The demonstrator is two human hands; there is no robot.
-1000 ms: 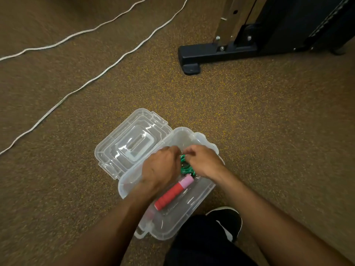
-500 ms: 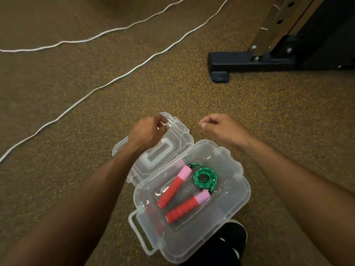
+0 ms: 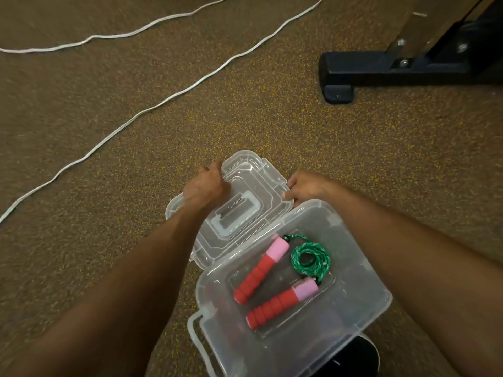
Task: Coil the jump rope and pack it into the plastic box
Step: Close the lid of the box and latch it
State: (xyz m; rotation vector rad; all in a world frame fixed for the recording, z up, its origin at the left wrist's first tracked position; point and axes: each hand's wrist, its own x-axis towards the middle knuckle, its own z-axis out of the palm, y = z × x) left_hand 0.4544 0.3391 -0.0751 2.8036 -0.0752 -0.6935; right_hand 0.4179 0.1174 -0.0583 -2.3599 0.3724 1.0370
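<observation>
A gym, by its speckled rubber floor [image 3: 272, 118] and the bolted black equipment base [image 3: 381, 69].

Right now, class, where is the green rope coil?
In the head view, the coil lies inside the open box, lower right of centre, between the pink ends of the two handles.

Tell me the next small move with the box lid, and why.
Probably swing the clear plastic lid over and down onto the clear plastic box. Both the left hand and right hand hold the lid's edges, and the coiled green rope with its red-and-pink handles already lies inside.
</observation>
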